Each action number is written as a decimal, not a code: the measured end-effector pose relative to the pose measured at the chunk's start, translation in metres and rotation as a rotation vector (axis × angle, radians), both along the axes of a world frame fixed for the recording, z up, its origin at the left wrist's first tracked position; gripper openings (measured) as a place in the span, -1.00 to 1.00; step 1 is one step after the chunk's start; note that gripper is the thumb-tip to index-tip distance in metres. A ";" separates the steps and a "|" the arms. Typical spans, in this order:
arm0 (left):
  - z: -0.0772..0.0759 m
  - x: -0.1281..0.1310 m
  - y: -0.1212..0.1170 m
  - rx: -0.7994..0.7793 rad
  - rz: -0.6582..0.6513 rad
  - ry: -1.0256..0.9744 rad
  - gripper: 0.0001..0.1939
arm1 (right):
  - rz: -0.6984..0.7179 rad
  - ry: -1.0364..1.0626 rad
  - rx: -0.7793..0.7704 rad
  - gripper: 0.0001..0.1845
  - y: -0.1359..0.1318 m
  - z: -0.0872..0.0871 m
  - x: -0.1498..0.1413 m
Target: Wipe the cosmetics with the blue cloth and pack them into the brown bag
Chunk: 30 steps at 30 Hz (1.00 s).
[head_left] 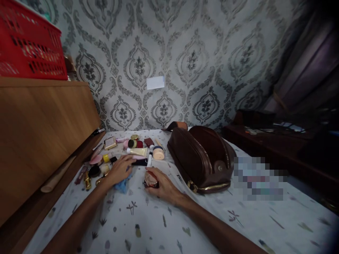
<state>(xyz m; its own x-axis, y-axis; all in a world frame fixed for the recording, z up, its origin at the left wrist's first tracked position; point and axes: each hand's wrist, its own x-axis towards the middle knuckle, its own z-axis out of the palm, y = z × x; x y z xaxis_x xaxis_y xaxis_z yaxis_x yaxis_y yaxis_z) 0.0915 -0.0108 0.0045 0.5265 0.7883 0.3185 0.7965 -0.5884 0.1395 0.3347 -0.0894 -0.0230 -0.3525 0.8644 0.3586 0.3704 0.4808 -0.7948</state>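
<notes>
- Compact (pixel 151 179), round, with a dark rim and a pinkish-brown face, is in the right hand (pixel 165 188), low over the white patterned sheet (pixel 148 229); whether it touches the sheet I cannot tell.
- Right hand: thumb and fingers grasp the compact by opposite edges.
- Left hand (pixel 120 171): palm down beside loose cosmetics, over a blue cloth (pixel 122 186), fingertips near a dark slim item (pixel 140 162). Whether it grips anything I cannot tell.
- Handling: the compact looks light and stiff, probably smooth enough to slip and perhaps brittle inside. The rim seems the safest hold, without pressing the face.
- Nearby: a cream tube (pixel 137 151) and peach jar (pixel 158 154) lie beyond the hands; a brown bag (pixel 190 155) stands to the right.
</notes>
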 end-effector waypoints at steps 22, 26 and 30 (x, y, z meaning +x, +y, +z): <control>0.035 0.018 0.066 0.163 0.355 0.223 -0.58 | -0.163 0.037 0.136 -0.38 0.004 0.001 0.009; 0.040 -0.015 0.063 0.136 0.563 0.253 -0.58 | -0.323 0.105 0.105 -0.35 0.014 -0.001 0.013; 0.046 -0.035 0.060 0.098 0.637 0.247 -0.58 | -0.332 0.126 0.035 -0.38 0.017 -0.002 0.014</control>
